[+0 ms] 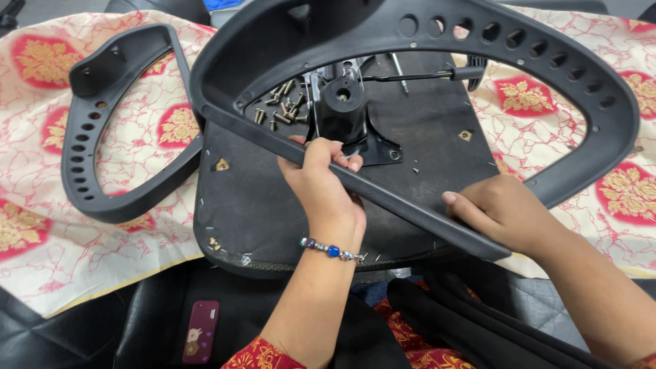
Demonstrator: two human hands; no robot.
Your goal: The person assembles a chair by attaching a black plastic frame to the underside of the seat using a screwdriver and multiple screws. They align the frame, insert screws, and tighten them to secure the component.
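armrest [410, 102] over seat base [273, 205] | 2nd armrest [102, 137] left | screws [283, 102] on base ctr

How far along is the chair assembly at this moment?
Done: the mechanism plate sits on the upturned seat. In hand: left hand and right hand grip one armrest over it. Left: second armrest lies aside; screws lie loose.
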